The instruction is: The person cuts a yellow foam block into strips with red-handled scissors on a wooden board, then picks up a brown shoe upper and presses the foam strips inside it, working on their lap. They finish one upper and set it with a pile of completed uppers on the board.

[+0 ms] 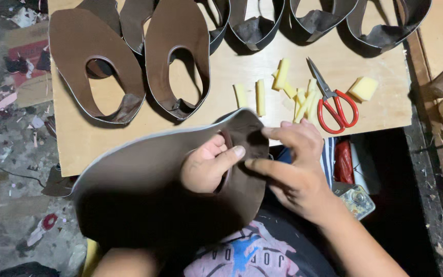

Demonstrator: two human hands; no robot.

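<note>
Wooden bench (129, 138): scissors (334, 102), foam strips (293, 92); both hands (252, 164) gripping brown leather piece (144, 179).

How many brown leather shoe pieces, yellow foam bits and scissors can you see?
Brown leather shoe-upper pieces on the wooden board: 6, for example one at
Brown leather piece held in the left hand and right hand: 1
Red-handled scissors: 1
Yellow foam bits: about 10, overlapping, exact count unclear
Total: about 18

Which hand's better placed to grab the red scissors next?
Probably the right hand: it is nearer the red scissors and only pinches the brown leather piece, whereas the left hand grips through its opening.
</note>
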